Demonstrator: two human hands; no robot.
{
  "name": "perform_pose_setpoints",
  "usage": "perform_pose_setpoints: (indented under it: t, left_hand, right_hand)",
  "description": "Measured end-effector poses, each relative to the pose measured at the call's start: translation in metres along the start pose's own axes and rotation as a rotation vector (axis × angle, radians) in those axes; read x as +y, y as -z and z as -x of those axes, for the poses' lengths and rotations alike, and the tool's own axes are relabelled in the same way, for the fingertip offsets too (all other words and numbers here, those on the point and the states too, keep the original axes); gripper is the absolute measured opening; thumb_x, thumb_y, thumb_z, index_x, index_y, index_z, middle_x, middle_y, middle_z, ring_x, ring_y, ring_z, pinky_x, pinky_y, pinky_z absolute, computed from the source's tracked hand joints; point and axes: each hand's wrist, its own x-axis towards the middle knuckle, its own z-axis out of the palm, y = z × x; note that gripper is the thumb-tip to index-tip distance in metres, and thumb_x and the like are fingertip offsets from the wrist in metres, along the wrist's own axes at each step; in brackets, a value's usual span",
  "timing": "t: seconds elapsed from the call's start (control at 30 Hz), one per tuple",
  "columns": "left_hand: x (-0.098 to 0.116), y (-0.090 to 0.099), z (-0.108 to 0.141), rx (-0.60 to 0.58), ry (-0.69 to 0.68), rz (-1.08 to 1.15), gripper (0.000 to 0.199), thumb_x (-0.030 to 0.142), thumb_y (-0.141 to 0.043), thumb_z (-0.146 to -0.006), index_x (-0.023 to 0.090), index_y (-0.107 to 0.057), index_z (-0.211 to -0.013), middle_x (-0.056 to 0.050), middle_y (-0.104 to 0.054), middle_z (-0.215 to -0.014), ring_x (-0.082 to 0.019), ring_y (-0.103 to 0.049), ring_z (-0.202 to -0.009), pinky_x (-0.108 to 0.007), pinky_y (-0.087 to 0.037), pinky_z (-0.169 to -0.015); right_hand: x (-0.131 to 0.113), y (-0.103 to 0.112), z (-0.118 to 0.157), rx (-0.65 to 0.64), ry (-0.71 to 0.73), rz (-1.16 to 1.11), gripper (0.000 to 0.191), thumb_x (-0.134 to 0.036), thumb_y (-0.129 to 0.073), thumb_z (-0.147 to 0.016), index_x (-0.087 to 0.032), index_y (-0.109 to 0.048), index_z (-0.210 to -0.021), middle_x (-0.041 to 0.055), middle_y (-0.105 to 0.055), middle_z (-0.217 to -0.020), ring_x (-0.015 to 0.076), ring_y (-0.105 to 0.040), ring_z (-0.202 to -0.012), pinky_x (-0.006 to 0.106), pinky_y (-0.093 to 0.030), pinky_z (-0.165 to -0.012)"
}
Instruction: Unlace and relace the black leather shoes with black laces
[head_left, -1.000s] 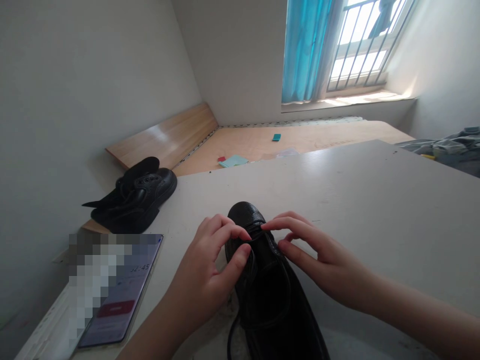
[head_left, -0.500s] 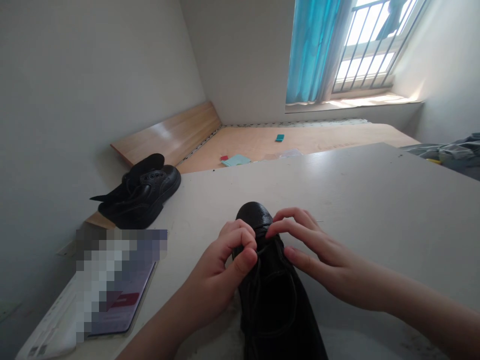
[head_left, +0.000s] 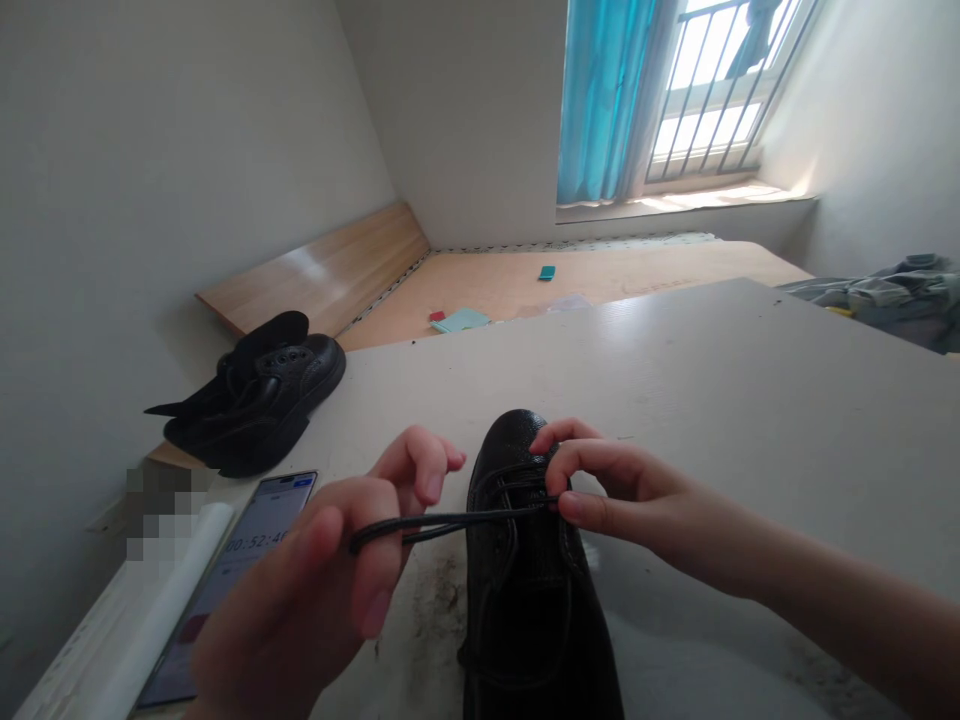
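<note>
A black leather shoe (head_left: 517, 435) lies on the white table, toe pointing away from me, with its opening toward me. Its black shoelace (head_left: 469, 518) is threaded through the eyelets near the toe. My left hand (head_left: 352, 560), left of the shoe, has a loop of the lace hooked around a finger and stretched out sideways. My right hand (head_left: 611, 480) pinches the lace at the shoe's right eyelets, its other fingers resting on the upper. Another lace length (head_left: 525, 682) crosses the shoe's opening.
A second black shoe (head_left: 300, 390) stands at the table's far left edge. A phone (head_left: 176, 650) with a timer and a white roll (head_left: 172, 590) lie at the left. Beyond the white table (head_left: 675, 380) is a wooden surface (head_left: 637, 268) with small papers.
My left hand has moved left from the shoe, drawing out a loop of lace. My right hand's fingers have closed in a pinch at the eyelets. The view has shifted slightly.
</note>
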Motion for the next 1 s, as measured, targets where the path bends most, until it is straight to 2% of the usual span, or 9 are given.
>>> perform_pose_setpoints:
  t: [0.07,0.27,0.4,0.5,0.6,0.67,0.77,0.9,1.0]
  left_hand:
    - [0.001,0.004,0.002,-0.008,-0.016,0.033,0.062,0.058,-0.05,-0.093,0.022,-0.042,-0.042,-0.007,-0.055,-0.076,-0.025,-0.056,-0.105,-0.049,-0.045,-0.111]
    - [0.0,0.009,0.001,-0.348,0.133,0.114,0.072,0.062,-0.046,-0.092,0.02,-0.036,-0.034,-0.006,-0.055,-0.072,-0.018,-0.06,-0.072,-0.045,-0.055,-0.099]
    - [0.0,0.006,-0.002,-0.194,0.091,0.124,0.061,0.066,-0.061,-0.082,0.022,-0.056,-0.04,-0.008,-0.061,-0.087,-0.023,-0.06,-0.088,-0.043,-0.055,-0.095]
    - [-0.001,0.002,-0.003,-0.108,0.042,0.237,0.039,0.052,-0.07,-0.083,0.024,-0.071,-0.056,-0.004,-0.058,-0.103,-0.018,-0.056,-0.088,-0.028,-0.056,-0.074]
    - [-0.004,0.0,-0.005,0.011,-0.009,0.241,0.02,0.044,-0.071,-0.086,0.029,-0.078,-0.076,-0.002,-0.052,-0.09,-0.009,-0.047,-0.068,-0.017,-0.038,-0.048]
    - [-0.006,0.0,-0.007,0.129,-0.047,0.125,0.017,0.042,-0.07,-0.087,0.028,-0.079,-0.082,0.001,-0.05,-0.081,-0.006,-0.041,-0.057,-0.017,-0.031,-0.044]
    - [-0.008,0.001,-0.008,0.196,-0.068,-0.08,0.021,0.042,-0.068,-0.089,0.026,-0.078,-0.081,0.002,-0.053,-0.072,-0.006,-0.04,-0.052,-0.021,-0.03,-0.045]
    - [-0.007,-0.001,-0.005,0.035,-0.033,-0.264,0.05,0.052,-0.051,-0.097,0.022,-0.072,-0.064,-0.001,-0.055,-0.06,-0.013,-0.047,-0.058,-0.027,-0.037,-0.054]
    - [-0.007,-0.005,-0.003,-0.042,-0.043,-0.392,0.053,0.048,-0.043,-0.101,0.02,-0.067,-0.063,-0.001,-0.056,-0.061,-0.014,-0.048,-0.06,-0.028,-0.04,-0.06]
  right_hand:
    - [-0.001,-0.002,0.001,0.027,-0.009,-0.056,0.025,-0.044,-0.067,-0.088,-0.021,-0.064,-0.08,0.0044,-0.053,-0.119,0.0195,-0.053,-0.109,0.037,-0.036,-0.106]
    - [0.005,-0.004,0.004,0.101,-0.103,-0.271,0.032,-0.05,-0.07,-0.085,-0.019,-0.065,-0.075,0.0047,-0.055,-0.123,0.0218,-0.051,-0.115,0.038,-0.036,-0.105]
    - [0.005,-0.001,0.005,0.144,-0.16,-0.469,0.03,-0.054,-0.074,-0.079,-0.024,-0.073,-0.084,0.0029,-0.06,-0.119,0.0232,-0.049,-0.12,0.04,-0.033,-0.108]
    - [-0.002,0.005,0.005,0.115,-0.092,-0.579,0.026,-0.051,-0.072,-0.082,-0.025,-0.074,-0.08,0.0024,-0.064,-0.101,0.0209,-0.054,-0.11,0.036,-0.039,-0.103]
    - [-0.01,0.014,0.005,0.084,-0.018,-0.733,0.029,-0.042,-0.07,-0.085,-0.021,-0.066,-0.065,0.0007,-0.056,-0.074,0.0155,-0.058,-0.084,0.031,-0.049,-0.089]
    - [-0.015,0.019,0.005,0.075,-0.025,-0.754,0.035,-0.04,-0.069,-0.086,-0.019,-0.057,-0.06,-0.0034,-0.04,-0.061,0.0098,-0.046,-0.058,0.027,-0.051,-0.069]
    - [-0.017,0.022,0.005,0.15,-0.036,-0.434,0.043,-0.047,-0.065,-0.088,-0.019,-0.047,-0.061,-0.0064,-0.028,-0.058,0.0069,-0.024,-0.048,0.021,-0.032,-0.044]
    - [-0.017,0.018,0.007,0.307,0.057,0.283,0.037,-0.045,-0.064,-0.088,-0.018,-0.054,-0.064,-0.0037,-0.038,-0.057,0.0086,-0.03,-0.053,0.024,-0.024,-0.047]
    - [-0.018,0.016,0.01,0.206,0.07,0.205,0.034,-0.046,-0.066,-0.087,-0.018,-0.06,-0.068,-0.0018,-0.045,-0.061,0.0095,-0.036,-0.056,0.024,-0.029,-0.049]
